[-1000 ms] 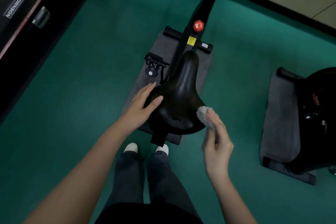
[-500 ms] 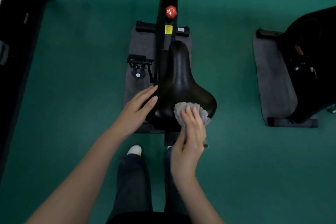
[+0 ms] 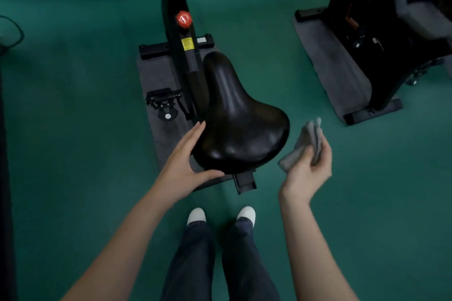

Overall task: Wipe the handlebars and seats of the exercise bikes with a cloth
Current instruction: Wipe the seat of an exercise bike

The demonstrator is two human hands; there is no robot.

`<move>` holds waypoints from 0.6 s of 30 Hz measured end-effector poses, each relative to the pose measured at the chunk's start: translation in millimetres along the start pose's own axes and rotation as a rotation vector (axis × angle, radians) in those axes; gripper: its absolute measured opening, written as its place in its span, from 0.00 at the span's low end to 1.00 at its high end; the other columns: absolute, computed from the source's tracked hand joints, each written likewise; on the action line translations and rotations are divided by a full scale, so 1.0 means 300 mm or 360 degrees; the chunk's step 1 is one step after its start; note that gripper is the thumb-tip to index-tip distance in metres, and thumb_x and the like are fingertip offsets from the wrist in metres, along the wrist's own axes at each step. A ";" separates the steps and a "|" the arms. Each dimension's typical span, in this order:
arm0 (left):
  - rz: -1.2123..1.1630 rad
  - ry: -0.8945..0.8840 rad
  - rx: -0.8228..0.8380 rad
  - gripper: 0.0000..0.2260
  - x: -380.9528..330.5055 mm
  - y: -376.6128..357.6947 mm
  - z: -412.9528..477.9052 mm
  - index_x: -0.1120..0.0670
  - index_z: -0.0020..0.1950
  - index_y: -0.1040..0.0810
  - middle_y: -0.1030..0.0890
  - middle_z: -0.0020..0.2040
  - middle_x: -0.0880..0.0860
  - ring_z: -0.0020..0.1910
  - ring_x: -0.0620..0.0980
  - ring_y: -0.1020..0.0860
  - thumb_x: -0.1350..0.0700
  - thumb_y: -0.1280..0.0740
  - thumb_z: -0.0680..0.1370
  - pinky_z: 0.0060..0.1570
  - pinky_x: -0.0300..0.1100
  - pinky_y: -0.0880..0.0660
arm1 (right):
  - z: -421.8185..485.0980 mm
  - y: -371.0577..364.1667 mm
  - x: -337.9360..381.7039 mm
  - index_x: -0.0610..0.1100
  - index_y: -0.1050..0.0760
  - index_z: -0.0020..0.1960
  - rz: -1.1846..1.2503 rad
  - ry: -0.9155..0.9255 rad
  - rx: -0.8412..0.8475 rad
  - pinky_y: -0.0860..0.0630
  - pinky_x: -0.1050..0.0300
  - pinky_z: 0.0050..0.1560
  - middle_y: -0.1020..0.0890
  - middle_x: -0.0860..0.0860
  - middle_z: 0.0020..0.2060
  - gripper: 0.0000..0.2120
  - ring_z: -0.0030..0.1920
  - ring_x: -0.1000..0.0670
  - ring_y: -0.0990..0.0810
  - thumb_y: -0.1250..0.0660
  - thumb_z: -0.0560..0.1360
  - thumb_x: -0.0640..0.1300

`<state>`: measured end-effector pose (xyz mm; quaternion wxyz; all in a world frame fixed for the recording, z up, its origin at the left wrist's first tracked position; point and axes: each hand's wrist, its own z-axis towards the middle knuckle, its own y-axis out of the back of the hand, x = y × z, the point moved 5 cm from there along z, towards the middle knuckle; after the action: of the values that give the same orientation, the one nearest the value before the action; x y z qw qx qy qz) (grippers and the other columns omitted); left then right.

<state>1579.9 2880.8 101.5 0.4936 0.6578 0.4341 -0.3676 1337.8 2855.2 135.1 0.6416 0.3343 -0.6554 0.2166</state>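
Note:
A black bike seat (image 3: 239, 120) fills the middle of the view, its narrow nose pointing away from me. My left hand (image 3: 186, 161) holds the seat's rear left edge, fingers along the side and thumb under the back rim. My right hand (image 3: 308, 168) hovers to the right of the seat, clear of it, palm turned up and closed around a crumpled grey cloth (image 3: 305, 144). The bike's black frame post (image 3: 178, 39) with a red knob (image 3: 184, 19) rises beyond the seat. Handlebars are out of view.
The bike stands on a grey mat (image 3: 156, 76) on green floor, with a pedal (image 3: 163, 101) at the left. A second black bike (image 3: 381, 39) on its own grey mat (image 3: 335, 66) stands at the right. My feet in white shoes (image 3: 197, 215) are just behind the seat.
My right hand has lifted the cloth off the seat's rear and swung out to the right. My left hand has slid further around the seat's back edge. The view tilted down.

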 end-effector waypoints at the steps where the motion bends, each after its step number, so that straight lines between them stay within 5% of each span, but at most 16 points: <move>1: -0.0007 -0.0021 -0.0012 0.45 0.002 0.003 0.001 0.34 0.73 0.45 0.43 0.75 0.36 0.73 0.34 0.45 0.36 0.26 0.61 0.73 0.38 0.44 | 0.026 -0.037 -0.015 0.41 0.26 0.62 0.0066 -0.0089 -0.0011 0.32 0.55 0.69 0.22 0.47 0.62 0.16 0.64 0.53 0.25 0.44 0.78 0.31; 4: -0.0018 -0.0039 -0.0048 0.44 0.004 0.008 0.003 0.32 0.72 0.43 0.43 0.72 0.30 0.71 0.30 0.45 0.38 0.25 0.60 0.65 0.21 0.46 | 0.045 -0.121 -0.051 0.46 0.25 0.58 0.0218 -0.0214 0.0045 0.30 0.51 0.68 0.20 0.47 0.58 0.15 0.61 0.50 0.23 0.43 0.78 0.32; 6: -0.0038 -0.0047 -0.0076 0.44 0.007 0.007 0.004 0.32 0.71 0.42 0.43 0.70 0.27 0.70 0.28 0.44 0.40 0.24 0.60 0.62 0.18 0.46 | 0.014 -0.122 -0.066 0.49 0.25 0.57 0.0241 -0.0260 0.0035 0.30 0.51 0.68 0.20 0.50 0.58 0.16 0.61 0.52 0.23 0.43 0.79 0.33; 14: -0.0095 -0.0045 -0.0082 0.43 0.013 0.007 0.003 0.34 0.71 0.41 0.40 0.73 0.36 0.70 0.29 0.42 0.41 0.25 0.60 0.63 0.20 0.45 | -0.273 -0.085 -0.099 0.49 0.35 0.73 0.0205 -0.0329 -0.0102 0.34 0.65 0.67 0.29 0.58 0.68 0.21 0.68 0.60 0.31 0.43 0.81 0.37; 18: -0.0127 -0.0045 -0.0062 0.41 0.013 0.043 0.009 0.38 0.70 0.37 0.35 0.72 0.40 0.71 0.33 0.39 0.45 0.24 0.60 0.70 0.32 0.42 | -0.395 -0.115 -0.106 0.49 0.40 0.75 0.0128 -0.0299 -0.0105 0.37 0.66 0.69 0.35 0.54 0.73 0.24 0.71 0.60 0.35 0.43 0.81 0.37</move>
<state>1593.2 2877.3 101.7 0.4974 0.6249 0.4602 -0.3877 1443.5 2921.2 108.4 0.5788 0.3053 -0.7323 0.1884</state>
